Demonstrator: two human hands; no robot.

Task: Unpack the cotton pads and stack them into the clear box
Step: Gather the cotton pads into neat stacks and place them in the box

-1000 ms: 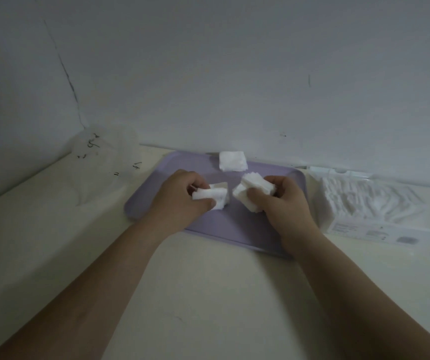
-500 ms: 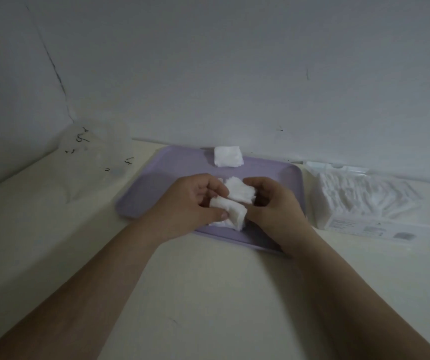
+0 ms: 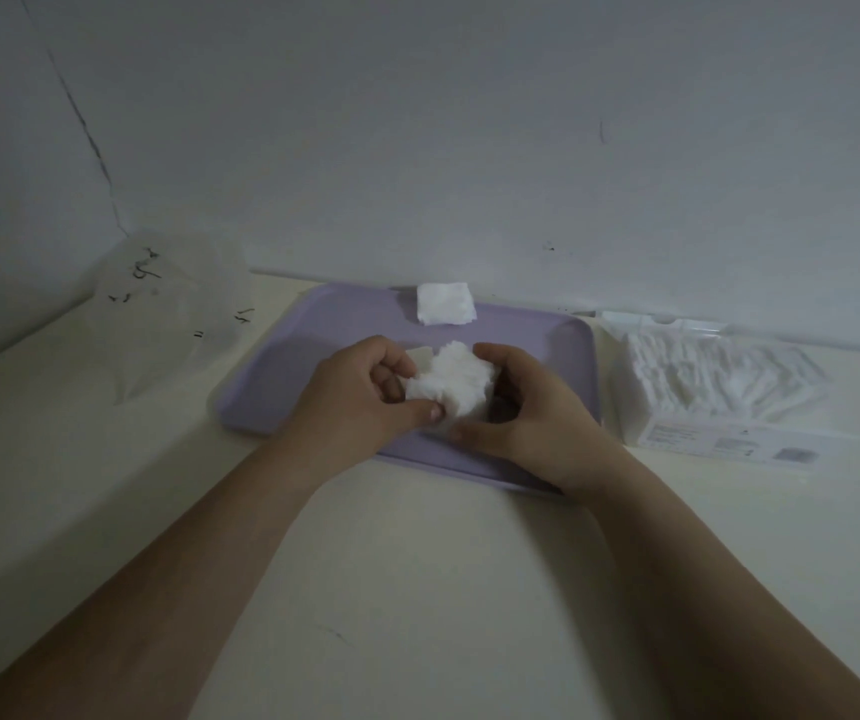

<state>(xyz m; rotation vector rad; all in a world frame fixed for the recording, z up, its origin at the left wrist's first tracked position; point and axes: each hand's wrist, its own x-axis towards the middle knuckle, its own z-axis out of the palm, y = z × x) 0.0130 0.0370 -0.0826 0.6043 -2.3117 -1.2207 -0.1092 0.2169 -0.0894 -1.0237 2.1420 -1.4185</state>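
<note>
2 hands on 1 bunch of cotton pads (image 3: 451,387): we've got our left hand (image 3: 360,402) and right hand (image 3: 537,418) curled round it, fingers and thumbs clamped on from both sides, just above the lilac tray (image 3: 303,366). 1 small stack of pads (image 3: 444,302) sits at the tray's far edge. The opened pack (image 3: 703,376) lies just right of the tray, and a crinkly clear bag (image 3: 168,304) is off to the left.
</note>
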